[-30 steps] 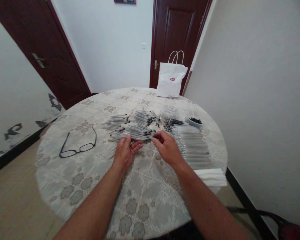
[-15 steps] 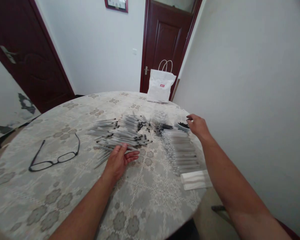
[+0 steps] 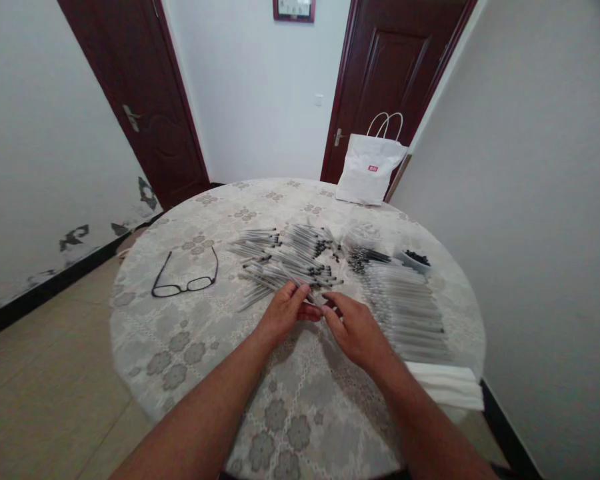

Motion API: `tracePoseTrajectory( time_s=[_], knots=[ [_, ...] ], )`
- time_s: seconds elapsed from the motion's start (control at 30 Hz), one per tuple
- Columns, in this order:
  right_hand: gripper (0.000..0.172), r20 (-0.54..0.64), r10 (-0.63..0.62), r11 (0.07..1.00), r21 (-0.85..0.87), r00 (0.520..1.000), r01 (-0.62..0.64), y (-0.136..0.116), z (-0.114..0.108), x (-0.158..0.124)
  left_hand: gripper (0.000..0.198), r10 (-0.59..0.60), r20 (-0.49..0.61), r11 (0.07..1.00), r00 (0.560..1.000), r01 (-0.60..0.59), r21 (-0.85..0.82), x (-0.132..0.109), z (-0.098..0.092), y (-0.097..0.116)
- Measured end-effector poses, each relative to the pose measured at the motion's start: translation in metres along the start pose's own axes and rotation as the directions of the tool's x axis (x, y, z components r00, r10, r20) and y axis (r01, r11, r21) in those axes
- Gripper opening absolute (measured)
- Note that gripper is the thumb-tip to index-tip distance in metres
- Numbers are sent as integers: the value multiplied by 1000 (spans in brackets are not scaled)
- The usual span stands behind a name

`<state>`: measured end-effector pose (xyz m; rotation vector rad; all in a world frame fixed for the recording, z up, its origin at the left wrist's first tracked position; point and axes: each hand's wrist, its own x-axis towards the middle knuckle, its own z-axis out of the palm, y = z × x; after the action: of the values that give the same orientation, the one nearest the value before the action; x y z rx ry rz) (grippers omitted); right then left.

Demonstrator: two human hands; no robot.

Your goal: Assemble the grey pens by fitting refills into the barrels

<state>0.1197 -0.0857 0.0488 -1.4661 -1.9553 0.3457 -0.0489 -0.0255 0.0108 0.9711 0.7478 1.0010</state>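
My left hand (image 3: pixel 283 310) is closed on a slim, clear pen barrel (image 3: pixel 313 299), gripped between thumb and fingers over the front of the table. My right hand (image 3: pixel 354 328) meets the barrel's near end with thumb and fingertips pinched together; whatever small piece they hold is too small to make out. Just beyond my left hand lie loose heaps of pens (image 3: pixel 300 259) with dark tips. To the right of my right hand, clear tubes (image 3: pixel 413 307) are stacked in a row. Behind these sit thin black-ended pieces (image 3: pixel 367 258) and a white bowl (image 3: pixel 424 268) of small black parts (image 3: pixel 416 257).
Eyeglasses (image 3: pixel 183 288) rest open at the left of the round table, on its patterned cloth (image 3: pixel 190 387). A folded white strip (image 3: pixel 450 385) lies at the right front edge. At the back stands a white paper bag (image 3: pixel 370 167). A clear plastic bag (image 3: pixel 363 235) is behind the black-ended pieces.
My right hand has come from the bowl of black parts back to the barrel in my left hand. The camera view has turned left, so everything appears farther right.
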Motion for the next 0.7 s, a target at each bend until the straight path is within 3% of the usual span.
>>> tracePoseTrajectory(
  time_s=[0.17,0.43,0.7],
  knots=[
    [20,28,-11,999,-46,1000,12,1,9,1,41,6,0,996,1000,-6,90,-2,1,5],
    [14,149,25,994,-108,989,-9,5,-15,-13,42,-58,58,965,997,41,260,-4,6,7],
    [9,256,152,939,-338,955,-59,9,-66,-46,44,24,-161,984,987,5,178,3,-2,9]
  ],
)
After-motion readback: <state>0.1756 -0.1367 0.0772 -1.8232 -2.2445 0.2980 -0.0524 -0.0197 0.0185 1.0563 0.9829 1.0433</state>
